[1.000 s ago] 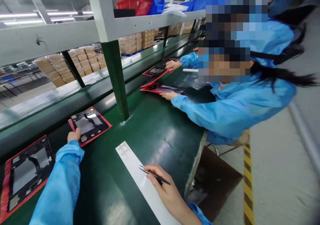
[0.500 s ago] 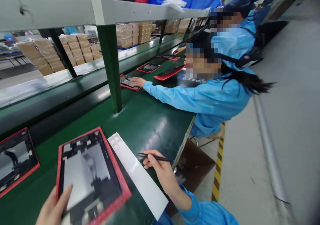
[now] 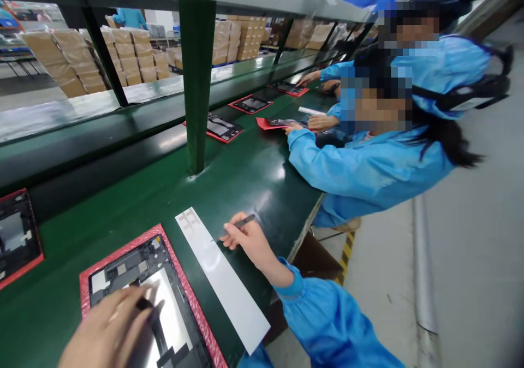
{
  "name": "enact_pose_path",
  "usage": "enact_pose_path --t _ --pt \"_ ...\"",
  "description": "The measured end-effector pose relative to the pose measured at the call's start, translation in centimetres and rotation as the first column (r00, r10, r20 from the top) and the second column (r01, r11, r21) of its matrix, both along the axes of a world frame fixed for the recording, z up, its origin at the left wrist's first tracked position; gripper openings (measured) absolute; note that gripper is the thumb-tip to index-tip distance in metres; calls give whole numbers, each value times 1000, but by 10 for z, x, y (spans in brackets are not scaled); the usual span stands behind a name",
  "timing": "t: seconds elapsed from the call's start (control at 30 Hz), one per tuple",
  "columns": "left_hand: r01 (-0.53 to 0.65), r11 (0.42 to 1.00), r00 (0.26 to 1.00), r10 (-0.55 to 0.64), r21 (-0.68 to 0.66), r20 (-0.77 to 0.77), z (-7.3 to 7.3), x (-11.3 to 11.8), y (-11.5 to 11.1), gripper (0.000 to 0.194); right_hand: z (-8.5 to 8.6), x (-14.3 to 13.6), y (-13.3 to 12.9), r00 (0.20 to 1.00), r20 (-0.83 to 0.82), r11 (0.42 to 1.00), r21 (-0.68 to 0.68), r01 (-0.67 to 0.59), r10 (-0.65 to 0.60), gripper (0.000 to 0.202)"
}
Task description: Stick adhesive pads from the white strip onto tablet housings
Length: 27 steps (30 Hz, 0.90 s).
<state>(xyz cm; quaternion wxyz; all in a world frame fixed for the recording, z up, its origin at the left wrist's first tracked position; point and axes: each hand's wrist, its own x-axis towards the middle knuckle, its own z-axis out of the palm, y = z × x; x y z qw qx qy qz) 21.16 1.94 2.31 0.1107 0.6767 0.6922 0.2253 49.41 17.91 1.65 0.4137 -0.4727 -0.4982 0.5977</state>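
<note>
In the head view, a tablet's open back part (image 3: 166,302), with silver plates and black ribbon cables, lies in a red bubble-wrap sleeve (image 3: 174,253) at the lower left. My left hand (image 3: 108,324) is over it, fingers stretched out and somewhat blurred at the dark ribbon cable; whether they touch it is hard to see. My right hand (image 3: 249,242) grips black tweezers (image 3: 245,221), tips pointing left at a long white strip (image 3: 221,275). Small greyish pieces (image 3: 190,220) sit at the strip's far end.
Another tablet part (image 3: 16,231) in red wrap lies at the left edge. A green post (image 3: 197,84) rises from the green bench (image 3: 229,177). Farther along, a co-worker in blue (image 3: 368,160) handles a red-wrapped piece (image 3: 272,124). More tablet parts (image 3: 223,128) lie along the bench.
My left hand has moved from the tablet's near edge to above its middle. The tablet now lies lower in view. My right hand has shifted slightly up with the tweezers. The co-worker's arm has drawn back.
</note>
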Motion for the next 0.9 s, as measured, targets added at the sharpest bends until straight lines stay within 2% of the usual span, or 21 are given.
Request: enact_pose_path --t 0.03,0.07,0.17,0.23,0.33,0.47,0.6,0.9 --pt "183 982 976 -176 43 -126 0 15 22 33 1 -5 6 1000 19 999 26 -25 24 36" --pt "329 943 920 -308 53 -241 -2 31 45 35 2 -10 12 999 34 998 46 -42 40 35" --pt "432 900 867 -396 61 -303 -14 66 95 46 2 -18 21 997 63 996 74 -59 54 33" --pt "463 885 850 -428 48 -308 -23 74 106 54 2 -19 21 995 78 995 75 -63 57 30" --pt "496 867 824 -459 33 -331 -30 72 97 56 -1 -19 16 993 101 995 65 -73 66 26" --pt "490 871 810 -444 28 -382 -28 68 85 53 -4 -26 12 967 235 984 124 -132 100 18" --pt "488 873 818 -452 13 -356 -28 70 86 54 -4 -31 13 923 359 965 160 -206 137 17" --pt "485 874 809 -457 -18 -369 -28 70 86 54 -2 -31 12 902 417 969 152 -193 115 18"
